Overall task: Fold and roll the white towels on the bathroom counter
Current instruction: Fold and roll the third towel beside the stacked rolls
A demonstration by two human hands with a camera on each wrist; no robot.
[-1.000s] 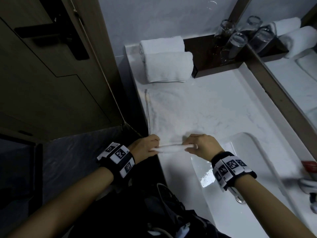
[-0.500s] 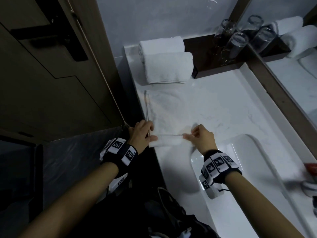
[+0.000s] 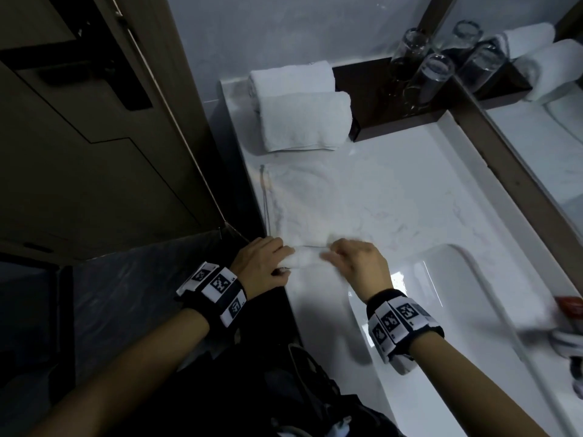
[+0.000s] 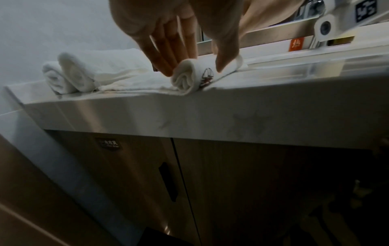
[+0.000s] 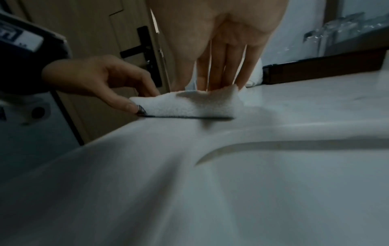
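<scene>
A white towel (image 3: 318, 206) lies flat on the marble counter (image 3: 410, 190), and its near end is wound into a small roll (image 3: 304, 259) (image 4: 187, 78) (image 5: 189, 104). My left hand (image 3: 262, 263) pinches the roll's left end, fingers (image 4: 168, 55) behind it and thumb in front. My right hand (image 3: 353, 263) grips the right end, its fingers (image 5: 221, 69) reaching down over the far side. Two finished rolled towels (image 3: 304, 118) (image 4: 67, 73) lie at the counter's far end.
Upturned glasses (image 3: 422, 77) stand on a dark wooden tray (image 3: 378, 121) against the mirror on the right. The sink basin (image 3: 441, 326) opens just right of my hands. A wooden door (image 3: 94, 127) is at left, and a cabinet (image 4: 189, 183) sits below the counter.
Both hands have turned the towel's near end over further, so the roll is thicker and sits slightly farther along the counter.
</scene>
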